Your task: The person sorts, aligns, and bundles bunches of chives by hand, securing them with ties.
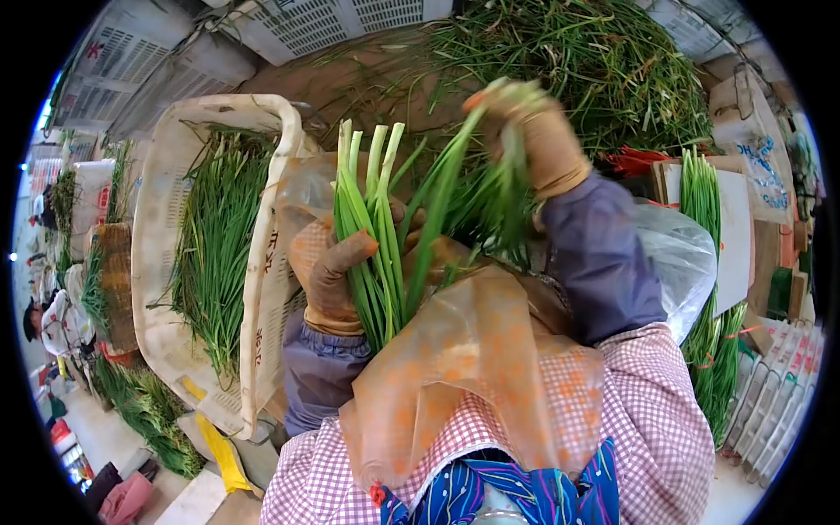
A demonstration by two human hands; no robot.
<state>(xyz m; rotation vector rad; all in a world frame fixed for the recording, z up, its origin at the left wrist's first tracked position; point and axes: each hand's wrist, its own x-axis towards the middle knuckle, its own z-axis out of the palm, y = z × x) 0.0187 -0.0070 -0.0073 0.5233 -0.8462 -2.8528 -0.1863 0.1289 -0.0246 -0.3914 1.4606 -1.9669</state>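
Observation:
My left hand [332,276], in a brown glove, is wrapped round an upright bunch of garlic chives [374,245] in front of my chest, pale cut ends upward. My right hand [535,140], gloved too and blurred by motion, is raised to the right of it. Its fingers are closed on more garlic chives [503,197], whose pale ends stick out above the fingers and whose green leaves hang down. Some long leaves stretch between the two hands. A brownish plastic apron [464,350] covers my lap below them.
On the left stands a white plastic crate [271,236] with long green chives [223,254] inside. A big heap of loose leaves [595,70] lies ahead on the floor. At right are tied chive bundles [700,201], a clear plastic bag [678,262] and a white board [735,236].

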